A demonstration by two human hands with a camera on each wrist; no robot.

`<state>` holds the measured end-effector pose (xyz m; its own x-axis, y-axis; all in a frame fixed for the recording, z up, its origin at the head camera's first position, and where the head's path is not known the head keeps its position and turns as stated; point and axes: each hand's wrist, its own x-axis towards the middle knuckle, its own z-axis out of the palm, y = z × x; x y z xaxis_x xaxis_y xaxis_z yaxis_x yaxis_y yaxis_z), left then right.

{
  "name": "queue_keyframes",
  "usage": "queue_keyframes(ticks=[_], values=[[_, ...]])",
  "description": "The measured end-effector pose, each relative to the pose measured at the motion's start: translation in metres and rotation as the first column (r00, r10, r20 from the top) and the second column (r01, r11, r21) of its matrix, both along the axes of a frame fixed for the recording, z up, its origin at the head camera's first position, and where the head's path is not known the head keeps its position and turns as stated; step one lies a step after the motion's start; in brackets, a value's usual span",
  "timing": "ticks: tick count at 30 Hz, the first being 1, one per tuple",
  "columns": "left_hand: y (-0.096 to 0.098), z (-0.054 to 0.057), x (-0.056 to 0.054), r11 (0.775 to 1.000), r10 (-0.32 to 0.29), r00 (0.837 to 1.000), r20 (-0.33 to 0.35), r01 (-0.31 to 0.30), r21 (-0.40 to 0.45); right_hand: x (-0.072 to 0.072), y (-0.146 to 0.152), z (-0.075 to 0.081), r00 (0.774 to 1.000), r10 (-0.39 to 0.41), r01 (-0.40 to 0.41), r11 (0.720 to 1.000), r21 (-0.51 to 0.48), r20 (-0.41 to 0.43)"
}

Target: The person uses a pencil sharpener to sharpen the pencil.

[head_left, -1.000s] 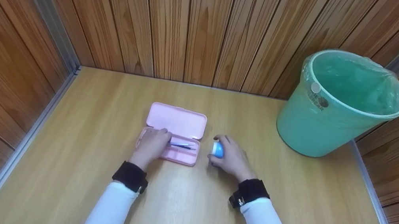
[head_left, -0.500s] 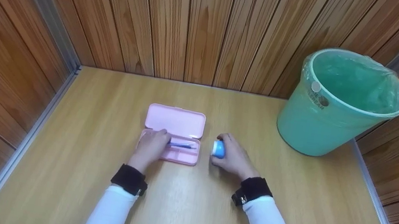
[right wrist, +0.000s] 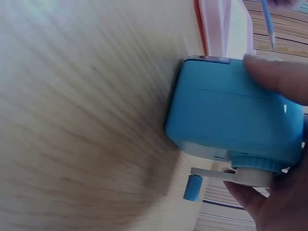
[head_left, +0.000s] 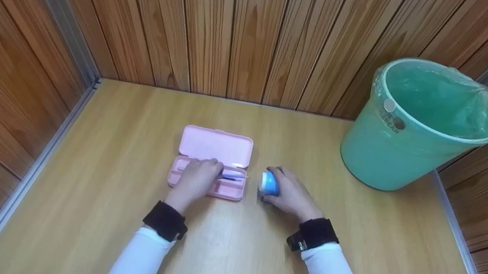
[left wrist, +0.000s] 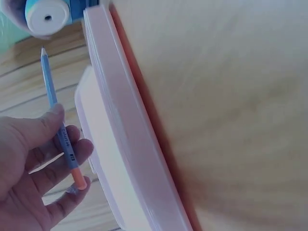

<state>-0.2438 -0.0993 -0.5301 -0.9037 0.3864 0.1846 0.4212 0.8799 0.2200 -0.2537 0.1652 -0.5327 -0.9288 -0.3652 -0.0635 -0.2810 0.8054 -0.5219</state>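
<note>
In the left wrist view my left hand (left wrist: 29,163) pinches a blue pencil (left wrist: 50,82) with an orange end between thumb and fingers. The pencil's sharp tip points at the round white face of a blue crank pencil sharpener (left wrist: 47,18), with a gap between them. My right hand (head_left: 291,196) grips this sharpener (head_left: 270,184) at the right of a pink pencil case (head_left: 216,146). Its crank handle (right wrist: 193,187) shows in the right wrist view. The case lies with its lid raised, and my left hand (head_left: 199,179) is over its lower half, hiding part of it.
A green bin (head_left: 384,149) with a clear plastic liner stands at the back right of the wooden table (head_left: 224,261). Wood-panelled walls (head_left: 255,36) close in the back and both sides.
My left hand has moved right over the pencil case, bringing the pencil closer to the sharpener. My right hand and the sharpener have shifted slightly right.
</note>
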Motion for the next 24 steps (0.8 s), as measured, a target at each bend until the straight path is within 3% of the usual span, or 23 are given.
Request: queue_keyframes(ticks=[8, 18, 24], values=[[0.018, -0.003, 0.002, 0.998, -0.059, 0.997, -0.045, 0.059, 0.006, -0.001, 0.002, -0.003, 0.999, -0.007, 0.009, 0.999, -0.049, 0.046], [0.019, -0.007, 0.002, 0.998, -0.059, 0.998, -0.032, 0.060, 0.036, -0.001, 0.000, -0.003, 0.998, -0.020, 0.023, 0.998, -0.054, 0.060], [0.021, -0.009, 0.001, 0.997, -0.079, 0.995, -0.056, 0.080, 0.012, -0.001, 0.000, -0.003, 0.999, -0.011, 0.013, 0.998, -0.058, 0.036]])
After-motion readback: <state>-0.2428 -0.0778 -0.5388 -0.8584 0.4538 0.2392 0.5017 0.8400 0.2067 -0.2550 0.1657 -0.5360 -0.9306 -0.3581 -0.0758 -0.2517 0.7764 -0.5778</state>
